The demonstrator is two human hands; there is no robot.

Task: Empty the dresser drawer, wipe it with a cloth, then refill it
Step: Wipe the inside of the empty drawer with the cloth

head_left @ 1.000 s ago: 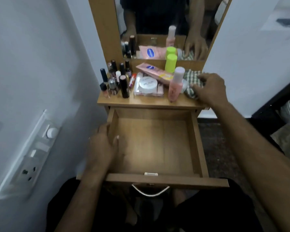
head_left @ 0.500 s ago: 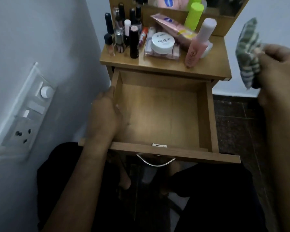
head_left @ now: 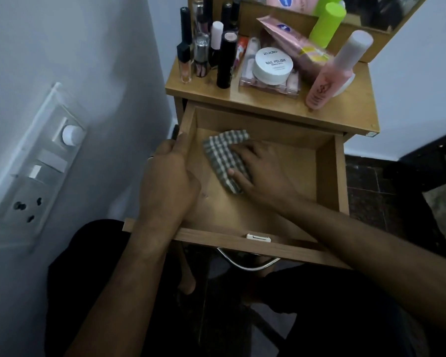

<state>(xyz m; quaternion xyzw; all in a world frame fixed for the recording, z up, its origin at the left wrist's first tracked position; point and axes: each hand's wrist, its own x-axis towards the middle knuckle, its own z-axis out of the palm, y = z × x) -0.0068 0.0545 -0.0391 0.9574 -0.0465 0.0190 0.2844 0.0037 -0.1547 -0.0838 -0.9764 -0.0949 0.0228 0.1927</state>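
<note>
The wooden dresser drawer is pulled out and holds nothing but a green-and-white checked cloth. My right hand presses that cloth flat on the drawer floor near the back left corner. My left hand grips the drawer's left side wall. On the dresser top stand the cosmetics: a white nail polish jar, a pink bottle, a lime-green bottle, a pink sachet and several dark tubes and small bottles.
A wall with a switch and socket panel runs close along the left. A mirror rises behind the dresser top. The drawer's metal handle hangs over my lap. Dark tiled floor lies to the right.
My right hand took the checked cloth from the dresser top, lifted it at the right, and has now brought it down into the drawer. My left hand stayed on the drawer's left wall.
</note>
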